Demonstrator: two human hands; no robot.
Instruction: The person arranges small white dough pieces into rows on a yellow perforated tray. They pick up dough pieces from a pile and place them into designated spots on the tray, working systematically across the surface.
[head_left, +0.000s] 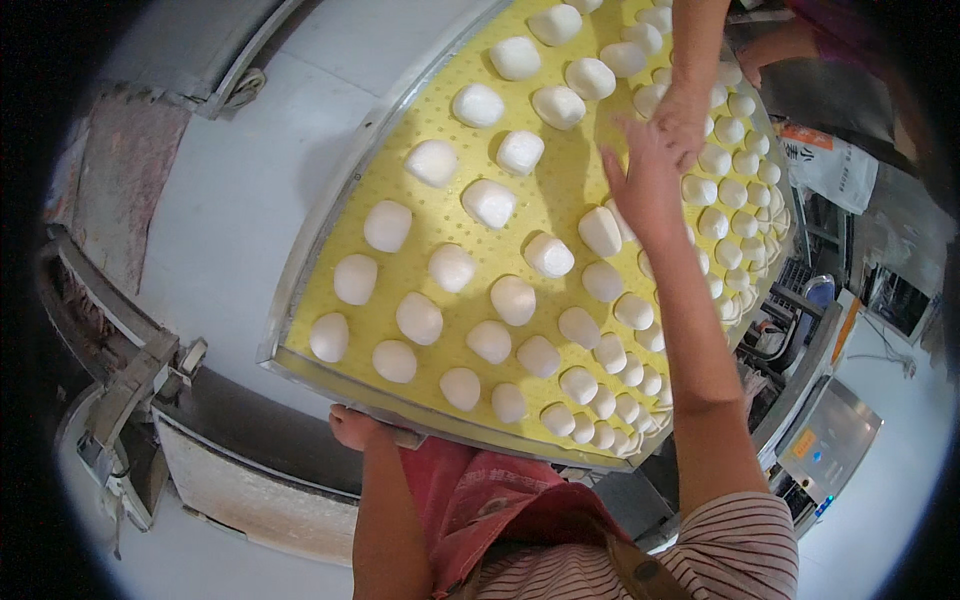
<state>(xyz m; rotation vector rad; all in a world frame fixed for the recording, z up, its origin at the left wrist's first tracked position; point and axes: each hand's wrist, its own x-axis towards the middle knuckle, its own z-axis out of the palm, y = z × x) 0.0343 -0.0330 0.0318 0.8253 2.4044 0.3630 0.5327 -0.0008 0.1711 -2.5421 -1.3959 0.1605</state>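
A large tray (551, 169) with a dotted yellow surface and a metal rim lies before me, bearing many rounded white dough pieces (488, 203). Over its right half, my right hand (649, 180) is blurred, thumb and fingers apart, with no held thing showing. Dough pieces (600, 231) lie just left of and below it. A co-worker's hand (681, 124) reaches down from the top, beside or overlapping my fingertips. At the near rim my left hand (354, 427) is curled; a flat greyish piece (409, 438) shows beside it, and whether it is held is unclear.
Pleated dough shapes (769, 232) line the tray's far right edge. Beyond it lie a printed white bag (829, 165) and a metal box with lights (829, 435). A metal-framed machine (127, 375) stands on the left. A second co-worker hand (776, 49) is at upper right.
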